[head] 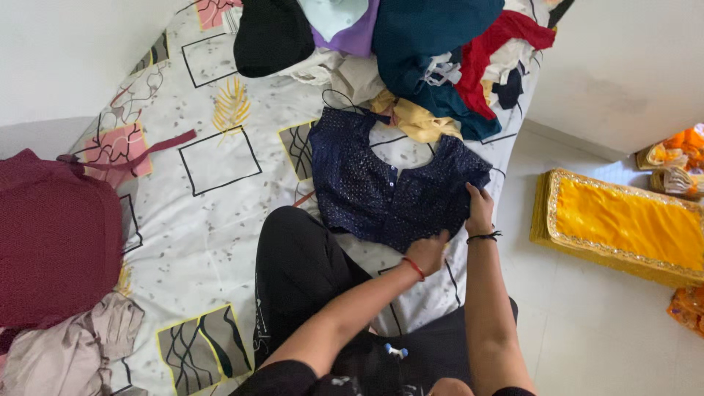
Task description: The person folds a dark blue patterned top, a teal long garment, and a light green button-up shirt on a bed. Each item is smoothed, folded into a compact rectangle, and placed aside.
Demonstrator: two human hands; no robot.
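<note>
a dark blue blouse [381,187] with small pale dots lies spread flat on the bed [205,242], which is covered by a white sheet printed with squares and leaf shapes. the left hand [427,253], with a red thread at the wrist, grips the blouse's lower edge near the middle. the right hand [479,209], with a black band at the wrist, pinches the right sleeve edge just beside it. both hands are closed on the fabric. the person's knee in black trousers [301,271] rests on the bed, touching the blouse's lower left edge. a heap of mixed clothes [433,51] sits just beyond the blouse's neckline. a maroon cloth [55,235] lies well apart at the left, and a folded yellow cloth with gold border [623,224] lies on the floor to the right.
</note>
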